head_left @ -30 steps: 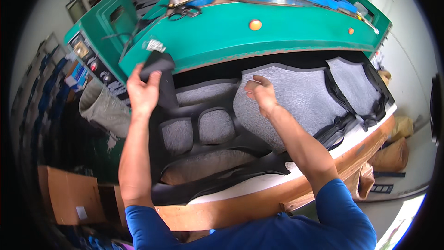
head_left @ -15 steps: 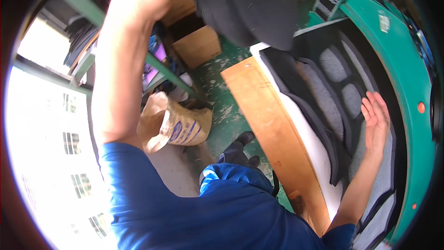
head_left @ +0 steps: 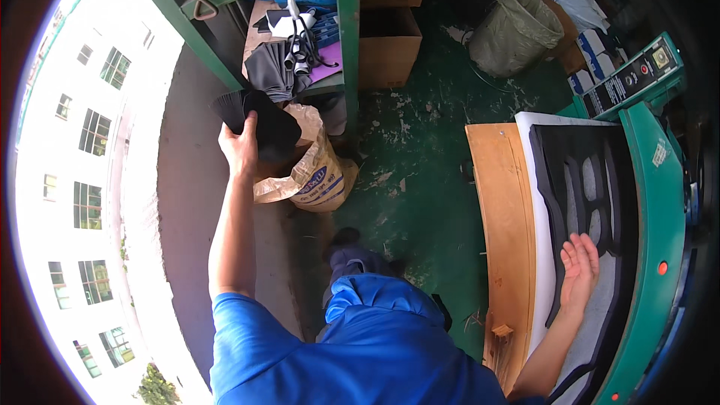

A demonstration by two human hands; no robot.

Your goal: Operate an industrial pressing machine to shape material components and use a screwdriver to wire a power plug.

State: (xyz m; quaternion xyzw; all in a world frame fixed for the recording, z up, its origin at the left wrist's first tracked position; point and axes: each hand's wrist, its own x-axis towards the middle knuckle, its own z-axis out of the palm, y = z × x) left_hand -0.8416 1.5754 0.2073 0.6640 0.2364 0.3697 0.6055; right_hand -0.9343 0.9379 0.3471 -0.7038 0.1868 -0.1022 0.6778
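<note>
Your left hand is closed around a stack of black pieces, thumb laid over the top. The stack overlaps the mouth of the paper sack on its left; whether it touches the rim, you cannot tell from here. Your right hand is well to the right of the sack, fingers loosely spread, with nothing in it; whether it touches the black sheet under it is unclear.

The stack fans out along its far left edge, so pinch firmly between thumb and fingers, or the loose leaves could slide apart. Hold it level, and lift it clear of the sack's floppy rim before you swing the arm, since that paper could snag a corner.

Left of the sack runs a pale ledge, which leaves your elbow little room. Beyond the sack stands a green shelf with grey sheets on it; its post could knock a long reach. A cardboard box sits behind the sack too, with a lined bin farther right. Your legs are just on the sack's near side, and the table is well to its right.
</note>
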